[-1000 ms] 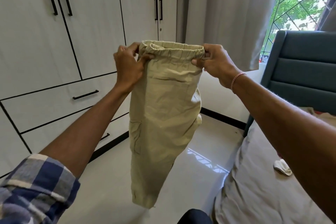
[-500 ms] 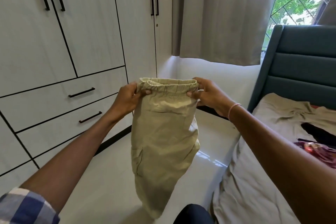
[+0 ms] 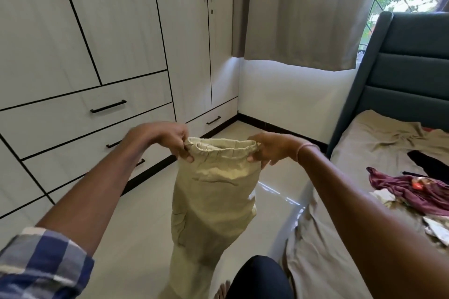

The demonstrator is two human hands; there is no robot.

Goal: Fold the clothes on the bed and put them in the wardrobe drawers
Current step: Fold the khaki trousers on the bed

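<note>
A pair of beige trousers [image 3: 213, 201] hangs in front of me, folded lengthwise, legs reaching down toward the floor. My left hand [image 3: 167, 139] pinches the left end of the elastic waistband and my right hand [image 3: 269, 148] pinches the right end. The bed [image 3: 340, 238] with a tan sheet lies to my right; a maroon garment [image 3: 413, 192], a black garment [image 3: 427, 162] and some white cloth [image 3: 384, 195] lie on it. The wardrobe drawers [image 3: 73, 119] are shut at the left, with black bar handles.
White wardrobe doors [image 3: 116, 26] fill the left and back wall. A grey curtain [image 3: 303, 12] hangs over the window beside the dark padded headboard [image 3: 408, 75]. Glossy floor tiles [image 3: 136, 226] run between wardrobe and bed. My knee [image 3: 260, 279] and foot show at the bottom.
Both hands have lowered the trousers from chest height to well below, and the legs now reach near the floor. My view has tilted down and more of the bed shows.
</note>
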